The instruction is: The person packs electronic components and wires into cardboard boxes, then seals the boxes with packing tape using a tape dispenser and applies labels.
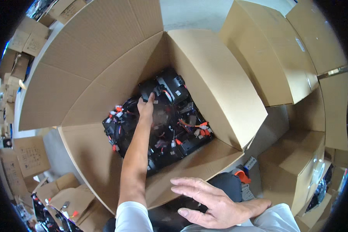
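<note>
My left hand (146, 106) reaches deep into a large open cardboard box (100, 147). Its thumb and fingers close on a flat black rectangular unit (145, 89) near the box's far corner. Other black units (168, 83) with wires and red and white connectors (202, 129) cover the bottom around it. Held above the near edge of the box, my right hand (208, 201) is open, fingers apart and nothing in them.
Tall flaps (92, 50) of the box stand up at the left and far side. Closed cardboard boxes (266, 50) are at the right. An orange object (242, 176) lies beside the box's near right corner. Wired parts (65, 205) and more cardboard are at the lower left.
</note>
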Demonstrator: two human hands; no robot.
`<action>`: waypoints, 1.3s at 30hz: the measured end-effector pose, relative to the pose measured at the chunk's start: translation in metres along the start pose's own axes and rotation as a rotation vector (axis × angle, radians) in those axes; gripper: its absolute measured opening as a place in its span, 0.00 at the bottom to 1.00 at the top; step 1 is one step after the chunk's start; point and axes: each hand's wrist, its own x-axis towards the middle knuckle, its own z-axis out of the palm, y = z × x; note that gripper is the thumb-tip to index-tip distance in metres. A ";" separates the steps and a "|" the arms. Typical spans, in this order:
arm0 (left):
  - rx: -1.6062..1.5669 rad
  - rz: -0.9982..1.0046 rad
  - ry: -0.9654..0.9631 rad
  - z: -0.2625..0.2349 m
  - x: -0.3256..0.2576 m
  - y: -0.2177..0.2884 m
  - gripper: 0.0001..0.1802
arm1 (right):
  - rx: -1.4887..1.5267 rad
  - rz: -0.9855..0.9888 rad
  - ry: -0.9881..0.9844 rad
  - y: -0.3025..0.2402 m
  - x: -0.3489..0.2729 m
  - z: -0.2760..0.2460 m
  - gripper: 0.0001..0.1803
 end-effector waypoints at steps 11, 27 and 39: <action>0.928 0.124 0.087 -0.113 -0.139 0.158 0.47 | -0.231 0.073 0.045 -0.025 -0.004 0.094 0.20; 1.240 -0.005 1.271 -0.785 -0.940 0.291 0.29 | -0.428 -0.159 -0.130 -0.036 -0.071 0.154 0.21; 1.158 -0.399 0.745 -0.856 -1.097 0.193 0.42 | -0.672 -0.194 -0.217 -0.019 -0.135 0.203 0.19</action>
